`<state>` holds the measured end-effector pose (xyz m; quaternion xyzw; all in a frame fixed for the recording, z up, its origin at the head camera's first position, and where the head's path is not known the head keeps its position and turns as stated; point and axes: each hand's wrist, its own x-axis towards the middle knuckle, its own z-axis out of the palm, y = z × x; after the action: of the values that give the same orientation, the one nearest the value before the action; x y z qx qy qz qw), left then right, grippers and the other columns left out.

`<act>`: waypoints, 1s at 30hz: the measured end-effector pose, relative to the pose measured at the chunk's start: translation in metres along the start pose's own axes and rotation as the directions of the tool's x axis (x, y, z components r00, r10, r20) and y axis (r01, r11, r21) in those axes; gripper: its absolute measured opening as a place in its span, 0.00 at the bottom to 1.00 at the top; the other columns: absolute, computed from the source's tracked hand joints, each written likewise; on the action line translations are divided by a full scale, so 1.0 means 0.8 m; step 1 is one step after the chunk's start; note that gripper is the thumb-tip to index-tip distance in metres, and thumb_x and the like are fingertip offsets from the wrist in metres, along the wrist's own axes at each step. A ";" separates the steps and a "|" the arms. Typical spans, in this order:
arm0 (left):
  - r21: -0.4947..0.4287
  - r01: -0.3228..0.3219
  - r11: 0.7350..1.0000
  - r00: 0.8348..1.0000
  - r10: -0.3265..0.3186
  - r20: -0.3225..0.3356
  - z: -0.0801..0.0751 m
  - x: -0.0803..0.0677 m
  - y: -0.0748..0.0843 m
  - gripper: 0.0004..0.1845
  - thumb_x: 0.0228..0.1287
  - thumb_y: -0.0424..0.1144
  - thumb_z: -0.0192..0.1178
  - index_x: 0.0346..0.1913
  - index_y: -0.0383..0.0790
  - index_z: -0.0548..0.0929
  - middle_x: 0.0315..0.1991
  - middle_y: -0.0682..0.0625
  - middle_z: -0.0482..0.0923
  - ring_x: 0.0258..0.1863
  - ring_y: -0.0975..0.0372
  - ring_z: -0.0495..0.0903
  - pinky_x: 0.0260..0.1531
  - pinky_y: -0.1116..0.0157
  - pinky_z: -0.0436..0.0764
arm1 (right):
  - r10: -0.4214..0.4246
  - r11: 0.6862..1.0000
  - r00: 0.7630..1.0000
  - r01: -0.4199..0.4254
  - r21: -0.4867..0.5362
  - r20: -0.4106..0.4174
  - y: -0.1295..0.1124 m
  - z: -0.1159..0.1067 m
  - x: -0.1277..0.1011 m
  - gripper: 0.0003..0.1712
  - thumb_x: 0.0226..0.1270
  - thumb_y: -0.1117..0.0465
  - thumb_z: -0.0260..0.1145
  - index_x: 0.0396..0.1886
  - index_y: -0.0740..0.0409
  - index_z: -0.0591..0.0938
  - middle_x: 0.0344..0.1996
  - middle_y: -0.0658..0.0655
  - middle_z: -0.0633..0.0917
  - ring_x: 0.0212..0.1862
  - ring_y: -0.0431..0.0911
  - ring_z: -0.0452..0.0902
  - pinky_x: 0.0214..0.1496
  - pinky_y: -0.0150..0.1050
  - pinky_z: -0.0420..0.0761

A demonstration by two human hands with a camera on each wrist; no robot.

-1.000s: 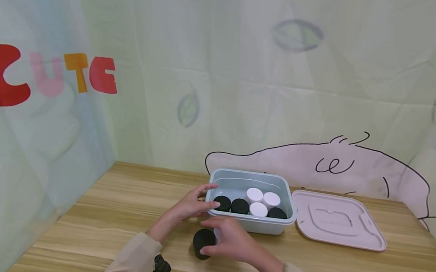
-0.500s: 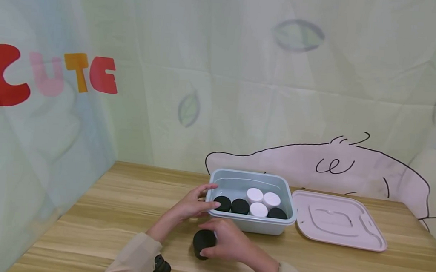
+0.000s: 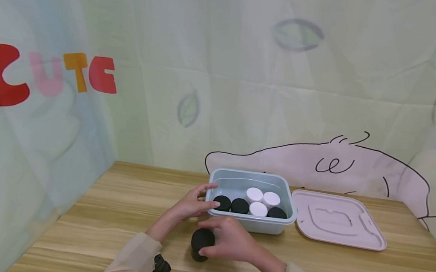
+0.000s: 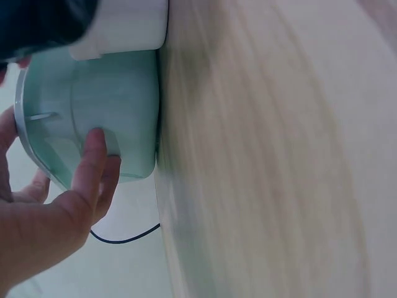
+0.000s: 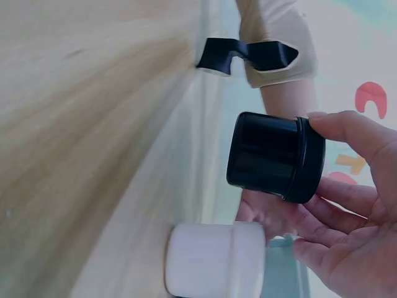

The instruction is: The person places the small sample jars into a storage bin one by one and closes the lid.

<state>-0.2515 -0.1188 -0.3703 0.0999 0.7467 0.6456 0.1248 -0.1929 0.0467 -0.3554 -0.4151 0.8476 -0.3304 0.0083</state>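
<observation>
My right hand [image 3: 227, 239] grips a black lidded jar [image 3: 201, 245] by its top, just in front of a grey-blue bin [image 3: 251, 225]. In the right wrist view the black jar [image 5: 273, 155] looks slightly clear of the wood, and a white jar [image 5: 214, 259] stands beside it near the bin. My left hand [image 3: 206, 197] rests against the bin's left wall, its fingers [image 4: 93, 164] lying fairly straight on the plastic [image 4: 118, 93]. Inside the bin stand three black jars [image 3: 240, 205] and three white jars [image 3: 258, 208].
The bin's pink lid [image 3: 336, 220] lies flat on the wooden table [image 3: 120, 205] to the right of the bin. Printed cloth walls close in the back and left sides. A black strap device [image 3: 161, 268] sits on my left wrist.
My right hand has shifted the black jar slightly to the left in front of the bin. The left hand has stayed on the bin's wall.
</observation>
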 end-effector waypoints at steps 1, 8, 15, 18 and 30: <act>0.001 -0.002 1.000 1.000 0.002 0.001 0.000 0.000 0.000 0.31 0.57 0.34 0.61 0.64 0.38 0.63 0.59 0.30 0.62 0.46 0.51 0.75 0.44 0.52 0.78 | 0.002 1.000 1.000 -0.002 0.030 -0.005 -0.001 -0.003 -0.001 0.25 0.44 0.58 0.73 0.45 0.62 0.82 0.42 0.52 0.84 0.46 0.36 0.75 0.51 0.31 0.74; 0.003 0.010 1.000 1.000 -0.010 -0.002 0.000 0.001 0.001 0.31 0.58 0.35 0.61 0.64 0.39 0.63 0.60 0.30 0.61 0.49 0.49 0.73 0.43 0.56 0.79 | -0.039 0.995 0.997 0.044 0.087 -0.059 -0.006 -0.027 -0.008 0.25 0.45 0.58 0.72 0.46 0.61 0.81 0.41 0.52 0.84 0.45 0.35 0.76 0.50 0.33 0.75; 0.005 0.005 1.000 1.000 -0.005 -0.005 0.001 0.001 0.002 0.30 0.58 0.32 0.59 0.64 0.38 0.63 0.59 0.30 0.61 0.48 0.50 0.74 0.43 0.55 0.79 | -0.041 0.986 0.993 0.058 0.158 -0.110 -0.003 -0.054 -0.009 0.26 0.46 0.61 0.73 0.48 0.65 0.80 0.43 0.57 0.83 0.46 0.43 0.78 0.51 0.35 0.76; 0.002 -0.001 1.000 1.000 0.001 -0.010 0.001 0.001 0.002 0.29 0.59 0.30 0.58 0.64 0.37 0.63 0.59 0.30 0.61 0.46 0.52 0.74 0.43 0.55 0.79 | -0.012 0.984 0.992 0.035 0.177 -0.129 0.002 -0.065 -0.007 0.27 0.47 0.62 0.73 0.49 0.65 0.79 0.45 0.59 0.82 0.46 0.46 0.79 0.51 0.37 0.76; 0.008 0.016 1.000 0.999 -0.015 -0.041 0.007 0.001 -0.001 0.30 0.56 0.33 0.62 0.63 0.40 0.66 0.59 0.30 0.62 0.47 0.50 0.75 0.44 0.51 0.78 | 0.139 0.976 0.957 -0.089 0.197 -0.256 0.047 -0.093 0.001 0.26 0.49 0.65 0.71 0.50 0.71 0.77 0.47 0.65 0.80 0.52 0.57 0.74 0.56 0.48 0.71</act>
<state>-0.2504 -0.1139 -0.3720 0.0816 0.7526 0.6433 0.1143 -0.2411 0.1034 -0.3182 -0.3140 0.8295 -0.4592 -0.0492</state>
